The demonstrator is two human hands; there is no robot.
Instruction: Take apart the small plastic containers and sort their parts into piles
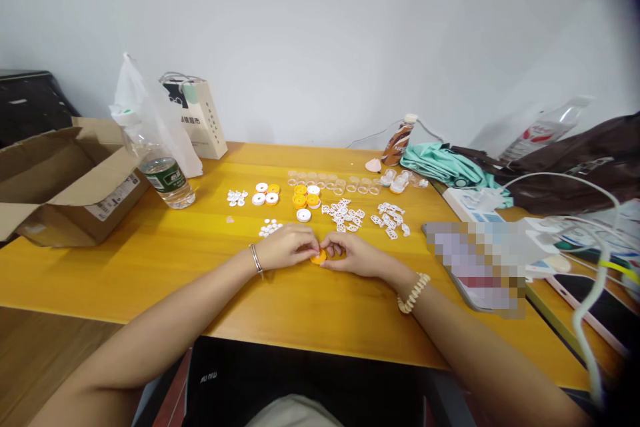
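Between my two hands is a small round orange plastic piece [319, 257], low over the table's middle. My left hand [287, 247] closes on its left side with the fingertips, and my right hand [353, 254] pinches its right side with thumb and fingers. Just beyond lie white cut-out plastic parts [343, 215] in a loose pile. A white round cap [303, 215] sits ahead of my hands, with orange and white round pieces [306, 197] stacked behind it. Small white discs [271, 227] are scattered beyond my left hand.
Clear plastic cups [327, 181] stand in a row farther back. At left are an open cardboard box [95, 213], a water bottle [167, 180] and a paper bag [205, 120]. On the right lie a phone [457, 273], a teal folded umbrella [445, 163] and white cables [583, 310].
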